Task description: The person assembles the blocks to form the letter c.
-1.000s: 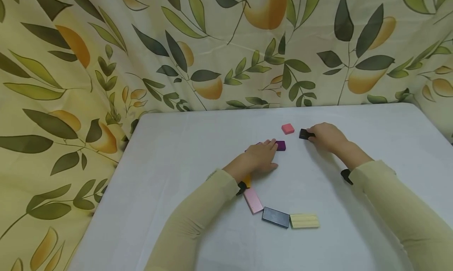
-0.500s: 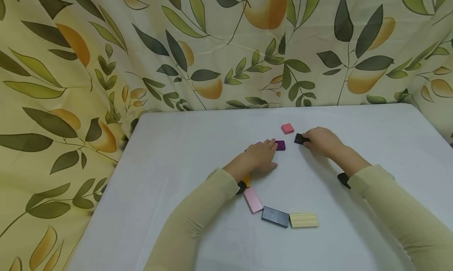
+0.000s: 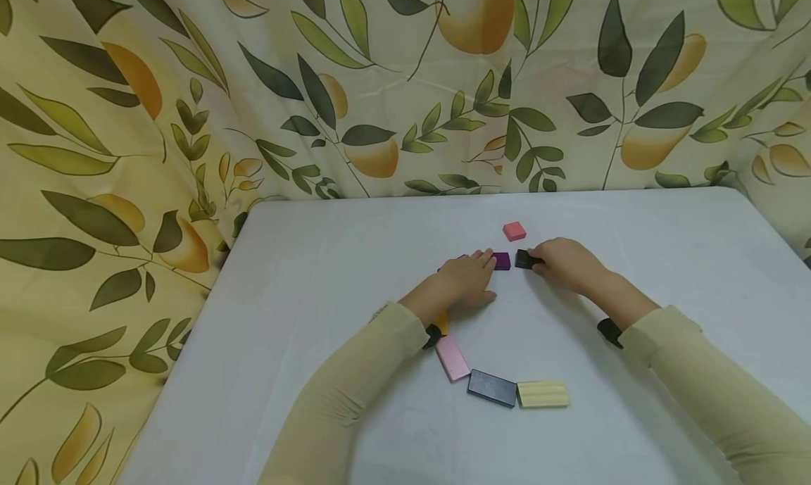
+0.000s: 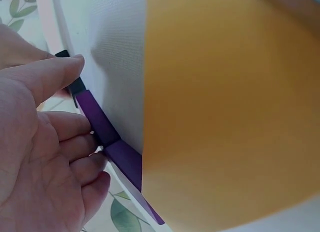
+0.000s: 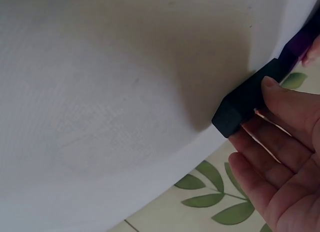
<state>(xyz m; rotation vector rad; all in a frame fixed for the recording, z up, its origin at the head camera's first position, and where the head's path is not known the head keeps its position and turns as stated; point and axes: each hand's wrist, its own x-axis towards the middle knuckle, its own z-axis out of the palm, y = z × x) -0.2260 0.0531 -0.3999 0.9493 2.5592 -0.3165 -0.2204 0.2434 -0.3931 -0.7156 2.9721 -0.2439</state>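
Observation:
My left hand lies over two purple blocks end to end, its fingers extended along them; in the left wrist view these are the upper purple block and the lower purple block. In the head view the left hand hides most of both, leaving the right end of one purple block showing. My right hand pinches a black block between thumb and fingers, just right of that end. The right wrist view shows the black block lined up with the purple block.
An orange-yellow block sits partly under the left wrist. From it a pink block, a dark grey block and a pale yellow ridged block continue a curve. A coral block lies behind on the white table.
My right hand has brought the black block left and toward me, narrowing the space to the purple block. The left hand stays in place.

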